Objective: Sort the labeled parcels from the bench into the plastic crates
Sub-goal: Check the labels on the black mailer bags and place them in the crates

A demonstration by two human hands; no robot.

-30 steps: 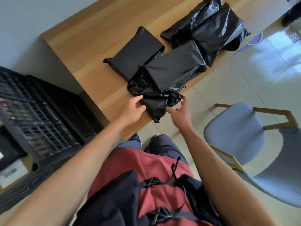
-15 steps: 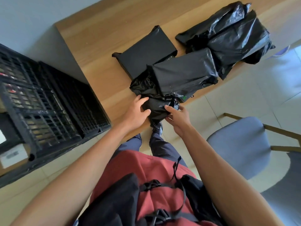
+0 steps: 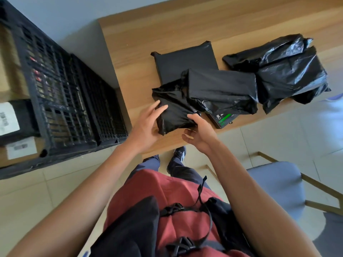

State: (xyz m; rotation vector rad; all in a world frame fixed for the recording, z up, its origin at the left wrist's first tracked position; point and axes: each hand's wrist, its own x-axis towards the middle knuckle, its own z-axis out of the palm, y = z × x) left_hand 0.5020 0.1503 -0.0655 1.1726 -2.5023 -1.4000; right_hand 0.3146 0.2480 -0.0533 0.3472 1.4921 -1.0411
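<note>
From the head view, the risk is that the small black parcel (image 3: 174, 112), at the near edge of the bench (image 3: 133, 52), lies partly under a longer parcel (image 3: 222, 89); if you pull it fast, the upper 1 may slide off. Your left hand (image 3: 146, 125) touches the small parcel with straight fingers. Your right hand (image 3: 200, 132) pinches its near corner. The crates (image 3: 61, 101) wait at your left.

A grey-blue chair (image 3: 274, 193) with wooden legs stands on the pale tiled floor (image 3: 278, 138) (lower right); a grey wall (image 3: 61, 25) rises behind.
</note>
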